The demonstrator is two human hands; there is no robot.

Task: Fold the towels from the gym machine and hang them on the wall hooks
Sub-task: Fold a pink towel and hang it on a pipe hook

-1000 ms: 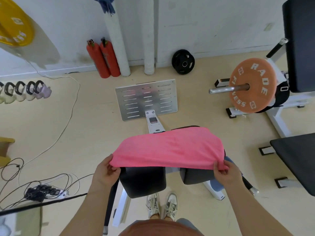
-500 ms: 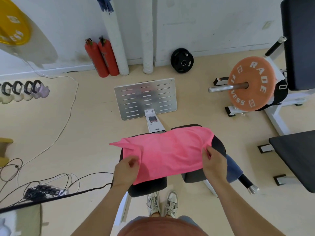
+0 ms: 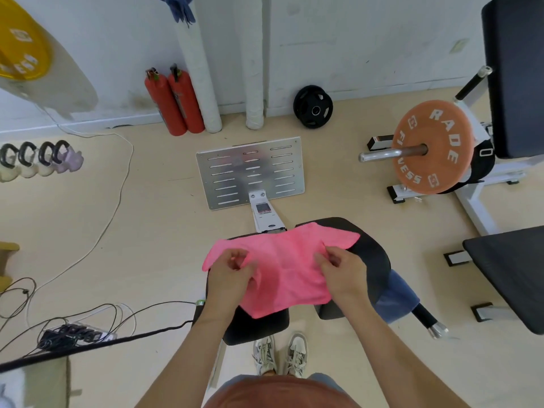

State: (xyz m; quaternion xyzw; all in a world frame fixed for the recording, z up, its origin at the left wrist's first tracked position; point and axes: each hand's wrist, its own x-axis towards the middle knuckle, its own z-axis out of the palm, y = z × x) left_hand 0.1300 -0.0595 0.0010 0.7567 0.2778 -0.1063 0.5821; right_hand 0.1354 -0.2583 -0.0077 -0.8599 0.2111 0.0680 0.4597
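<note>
A pink towel (image 3: pixel 284 266) lies spread over the black pads of the gym machine (image 3: pixel 371 254) in front of me. My left hand (image 3: pixel 232 275) pinches its left side and my right hand (image 3: pixel 341 269) pinches its right side, both resting on the cloth. A blue towel (image 3: pixel 396 298) hangs over the machine's handle bar, to the right of the pink one. Another blue cloth (image 3: pixel 176 7) hangs high on the wall at the top of the view.
The machine's metal footplate (image 3: pixel 250 172) lies ahead. An orange weight plate (image 3: pixel 432 147) on a bar and a black bench (image 3: pixel 512 269) stand to the right. Two red extinguishers (image 3: pixel 173 101), white pipes and a black plate (image 3: pixel 313 106) line the wall. Cables and a power strip (image 3: pixel 73 335) lie at left.
The towel, held up stretched by its near edge a second ago, now lies on the pads. Both hands have moved inward and forward onto it, gripping its sides.
</note>
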